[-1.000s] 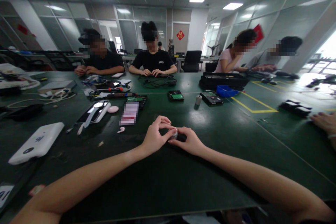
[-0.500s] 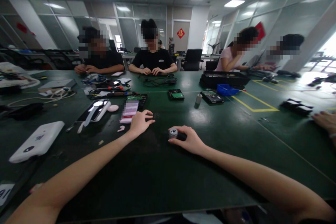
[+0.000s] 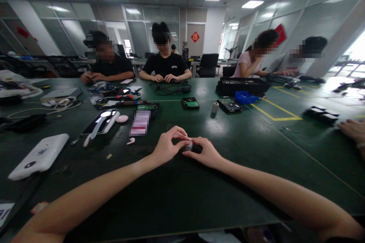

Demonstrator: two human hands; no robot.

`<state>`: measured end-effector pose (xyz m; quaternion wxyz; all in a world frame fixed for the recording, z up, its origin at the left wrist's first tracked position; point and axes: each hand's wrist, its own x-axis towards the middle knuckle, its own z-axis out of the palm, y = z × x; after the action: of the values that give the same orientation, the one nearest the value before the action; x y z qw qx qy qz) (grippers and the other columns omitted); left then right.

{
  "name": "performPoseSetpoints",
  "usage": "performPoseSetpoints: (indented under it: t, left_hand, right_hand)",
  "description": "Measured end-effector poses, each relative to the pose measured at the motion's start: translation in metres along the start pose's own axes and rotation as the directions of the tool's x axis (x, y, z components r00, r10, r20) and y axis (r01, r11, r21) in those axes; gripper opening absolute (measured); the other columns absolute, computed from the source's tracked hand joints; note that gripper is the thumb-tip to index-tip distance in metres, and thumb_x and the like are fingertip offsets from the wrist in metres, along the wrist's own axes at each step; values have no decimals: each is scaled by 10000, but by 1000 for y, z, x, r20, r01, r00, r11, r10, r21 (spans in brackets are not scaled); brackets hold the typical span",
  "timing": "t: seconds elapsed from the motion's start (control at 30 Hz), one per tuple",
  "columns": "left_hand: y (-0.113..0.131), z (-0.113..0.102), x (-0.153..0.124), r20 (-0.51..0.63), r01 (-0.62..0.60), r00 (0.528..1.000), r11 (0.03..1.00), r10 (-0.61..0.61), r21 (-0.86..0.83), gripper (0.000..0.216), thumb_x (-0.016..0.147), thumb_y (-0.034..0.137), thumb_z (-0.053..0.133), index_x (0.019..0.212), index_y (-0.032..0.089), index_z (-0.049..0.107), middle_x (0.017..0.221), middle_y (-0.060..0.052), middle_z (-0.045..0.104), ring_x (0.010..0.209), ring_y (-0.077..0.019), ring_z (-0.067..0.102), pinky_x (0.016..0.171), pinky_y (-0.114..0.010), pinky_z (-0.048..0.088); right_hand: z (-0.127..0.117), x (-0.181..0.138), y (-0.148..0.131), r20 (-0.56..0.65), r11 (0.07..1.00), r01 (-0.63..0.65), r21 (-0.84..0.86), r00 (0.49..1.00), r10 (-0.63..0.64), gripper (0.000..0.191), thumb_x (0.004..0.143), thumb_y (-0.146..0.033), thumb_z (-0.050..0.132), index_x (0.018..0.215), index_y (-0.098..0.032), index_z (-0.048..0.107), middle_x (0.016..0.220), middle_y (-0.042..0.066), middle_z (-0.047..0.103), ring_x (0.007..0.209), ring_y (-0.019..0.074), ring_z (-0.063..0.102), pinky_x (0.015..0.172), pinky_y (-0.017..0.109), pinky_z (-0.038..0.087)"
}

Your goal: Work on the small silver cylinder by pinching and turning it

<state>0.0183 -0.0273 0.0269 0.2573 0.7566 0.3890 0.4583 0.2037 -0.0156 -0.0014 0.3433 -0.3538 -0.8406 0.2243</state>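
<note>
A small silver metal cylinder (image 3: 188, 145), which looks like a little motor, stands upright on the green table. My right hand (image 3: 207, 152) is curled around its side, thumb and fingers closed on it. From the left, my left hand (image 3: 169, 145) reaches over with thumb and fingers pinched at the cylinder's top. Those fingertips cover most of the top face, and whether a tiny part sits between them is hidden. A similar metal cylinder (image 3: 215, 107) stands farther back, beside a hard drive (image 3: 230, 105).
Left of my hands lie a phone (image 3: 140, 122), a pink earbud (image 3: 130, 141), a round pink case (image 3: 122, 119) and a white device (image 3: 40, 156). Another drive (image 3: 191, 103), a blue tray (image 3: 245, 97) and a black box (image 3: 242, 86) lie beyond. Another person's hand (image 3: 353, 131) rests at right.
My left hand has moved right, from beside the phone to the top of the metal cylinder, and its fingers have closed. My right hand stays around the cylinder.
</note>
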Motion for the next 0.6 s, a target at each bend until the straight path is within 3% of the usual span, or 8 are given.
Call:
performPoseSetpoints:
  t: [0.23,0.43,0.6]
  left_hand:
    - [-2,-2,-1,47,-54,998,997,51,58,102,827,250,643,911,193,636,972,-54,676,879,-195,662,820,-327,511]
    - [-8,2,-6,83,-6,996,994,15,-112,223,895,227,534,1094,203,634,1165,-96,581,1097,-210,567,971,-365,451]
    - [-13,3,-6,5,-11,1000,994,12,-106,189,896,276,528,861,183,689,1086,-93,588,1043,-212,572,953,-346,446]
  right_hand:
    - [1,0,2,-3,1000,10,-7,1000,-10,363,775,-437,688,1045,-196,662,904,40,702,814,188,630,767,305,455]
    - [1,0,2,6,1000,11,-28,1000,-10,313,778,-429,688,976,-187,678,847,37,699,777,187,627,748,302,453]
    - [1,0,1,-1,1000,13,-7,1000,-13,406,768,-416,702,1116,-214,643,980,41,704,849,193,633,805,322,451]
